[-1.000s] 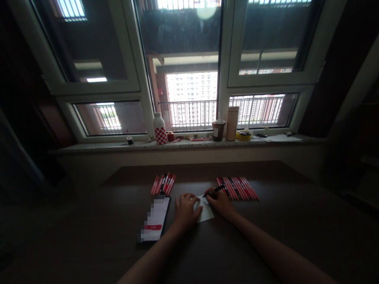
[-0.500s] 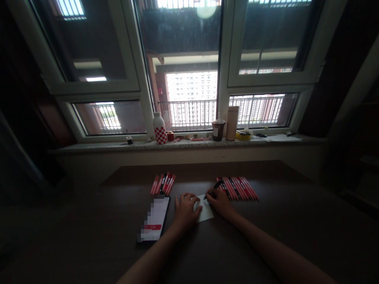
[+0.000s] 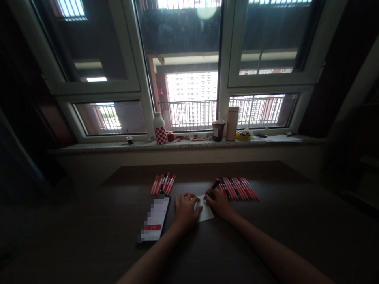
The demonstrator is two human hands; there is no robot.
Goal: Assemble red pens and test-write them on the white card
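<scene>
While the left hand (image 3: pixel 186 209) lay flat with fingers loosely spread, pinning the white paper slip (image 3: pixel 206 213) to the dark table (image 3: pixel 275 225), the right hand (image 3: pixel 219 202) was curled tightly round a black pen (image 3: pixel 214 185), its tip at the slip's far edge. A phone (image 3: pixel 154 219) lay just left of the left hand, and a row of red pens (image 3: pixel 240 188) lay just beyond the right.

This looks like a lived-in room high up in a flat, used as a home workplace. A dark desk (image 3: pixel 266 236) stands before a wide, white-framed window (image 3: pixel 225 79). Beyond the right grip (image 3: pixel 218 202), a stone sill (image 3: pixel 89 148) holds household bits: a checked bottle (image 3: pixel 160 129), a lidded drink cup (image 3: pixel 218 130), a tall flask (image 3: pixel 232 123) and a tape roll (image 3: pixel 243 135). Outside are a balcony railing (image 3: pixel 189 114) and apartment blocks (image 3: pixel 192 86). A phone (image 3: pixel 154 219) lies just left of the left grip (image 3: pixel 186 210).
</scene>
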